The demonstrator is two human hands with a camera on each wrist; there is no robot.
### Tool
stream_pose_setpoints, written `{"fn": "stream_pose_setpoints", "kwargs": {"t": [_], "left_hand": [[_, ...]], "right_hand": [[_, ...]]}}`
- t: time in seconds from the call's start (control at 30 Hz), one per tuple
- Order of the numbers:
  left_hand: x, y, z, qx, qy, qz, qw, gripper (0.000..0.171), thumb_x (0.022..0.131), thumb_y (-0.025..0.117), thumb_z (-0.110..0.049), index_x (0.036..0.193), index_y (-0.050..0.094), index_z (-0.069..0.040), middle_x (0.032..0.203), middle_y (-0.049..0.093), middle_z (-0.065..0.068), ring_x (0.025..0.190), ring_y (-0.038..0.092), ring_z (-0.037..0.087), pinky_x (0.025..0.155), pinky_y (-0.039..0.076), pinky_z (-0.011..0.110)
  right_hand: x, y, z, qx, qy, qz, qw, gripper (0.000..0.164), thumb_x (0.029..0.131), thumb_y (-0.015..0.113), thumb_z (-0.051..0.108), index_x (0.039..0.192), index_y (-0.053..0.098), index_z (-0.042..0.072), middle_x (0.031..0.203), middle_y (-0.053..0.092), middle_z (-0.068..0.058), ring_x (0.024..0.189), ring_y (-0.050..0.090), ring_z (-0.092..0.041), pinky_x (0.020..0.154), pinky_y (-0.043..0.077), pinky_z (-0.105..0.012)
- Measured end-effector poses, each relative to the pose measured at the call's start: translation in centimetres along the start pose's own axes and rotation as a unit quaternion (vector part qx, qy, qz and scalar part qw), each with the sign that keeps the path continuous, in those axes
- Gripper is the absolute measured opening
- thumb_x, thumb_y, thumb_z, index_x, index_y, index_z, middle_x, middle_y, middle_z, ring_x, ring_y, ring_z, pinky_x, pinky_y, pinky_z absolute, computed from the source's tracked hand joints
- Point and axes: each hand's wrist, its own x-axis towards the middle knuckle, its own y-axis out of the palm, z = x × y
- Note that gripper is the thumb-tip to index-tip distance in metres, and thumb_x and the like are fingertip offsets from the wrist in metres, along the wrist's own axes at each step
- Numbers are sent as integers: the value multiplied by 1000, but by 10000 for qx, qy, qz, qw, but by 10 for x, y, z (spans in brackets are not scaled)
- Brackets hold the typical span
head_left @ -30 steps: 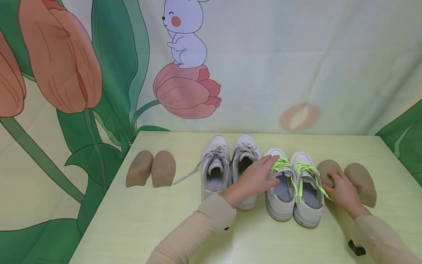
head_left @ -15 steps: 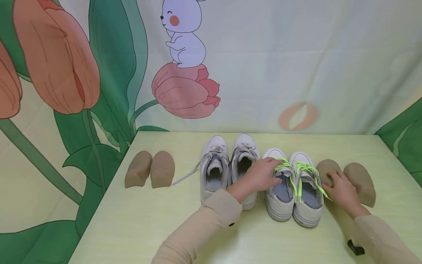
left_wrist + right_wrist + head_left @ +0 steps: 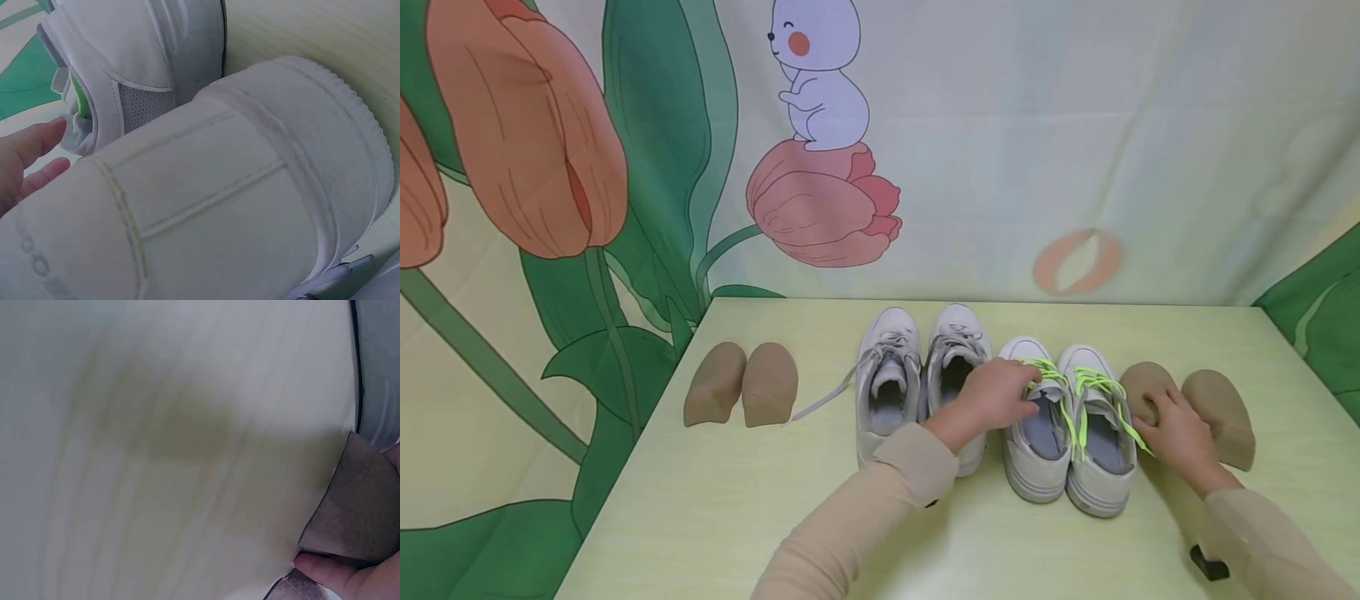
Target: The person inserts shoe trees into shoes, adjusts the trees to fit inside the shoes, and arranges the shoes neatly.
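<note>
Two white sneakers with neon-green laces stand side by side, a left one (image 3: pixel 1036 477) and a right one (image 3: pixel 1101 492). Over the left one's laces and opening reaches my left hand (image 3: pixel 998 393), its thumb apart from the fingers; contact is unclear. The left wrist view shows these fingertips (image 3: pixel 47 140) near that shoe's opening. My right hand (image 3: pixel 1183 437) grips a brown toe-shaped shoe insert (image 3: pixel 1144 382) on the table. In the right wrist view, fingers lie on both sides of this insert (image 3: pixel 365 506). Its twin insert (image 3: pixel 1225 412) lies just right of the hand.
Two white sneakers with grey laces (image 3: pixel 891 329) stand left of the green-laced pair, one partly behind my left forearm. A loose grey lace (image 3: pixel 827 402) trails leftward. Two more brown inserts (image 3: pixel 741 387) lie at the table's left. A printed curtain (image 3: pixel 985 167) hangs behind the table.
My left hand has moved slightly right and down, closer over the left green-laced sneaker's opening, its fingers more bent. My right hand stays on the insert.
</note>
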Motion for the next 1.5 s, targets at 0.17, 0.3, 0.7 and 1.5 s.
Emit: {"fn": "stream_pose_setpoints", "kwargs": {"t": [0.17,0.3,0.7,1.5], "left_hand": [[4,3,-1,37,89,-58,9999,38,82,59,-37,118,54,-25,110,59,-9,99,56,12,76,46,25],[6,3,-2,33,132,-93,9999,41,83,58,-36,121,50,-24,113,58,-8,100,56,11,78,45,26],[12,6,-7,866,-54,178,9961,56,85,53,-41,134,34,-21,127,50,-10,112,51,5,105,24,38],[12,10,-7,1487,133,-96,9887,22,93,39,-35,97,59,-28,97,61,-12,90,60,6,97,32,36]], "right_hand": [[0,0,0,-15,21,-11,10000,46,80,57,23,115,46,-6,124,34,-36,110,36,-52,79,32,-65],[0,1,-1,-17,64,40,10000,47,81,58,23,115,46,-6,124,34,-36,110,36,-52,79,32,-64],[-1,-2,0,-16,3,-78,10000,44,80,58,22,113,47,-6,122,37,-33,108,39,-51,78,34,-63],[-2,-4,2,-6,150,-31,9999,47,80,56,23,115,47,-7,124,35,-37,105,40,-55,76,34,-64]]}}
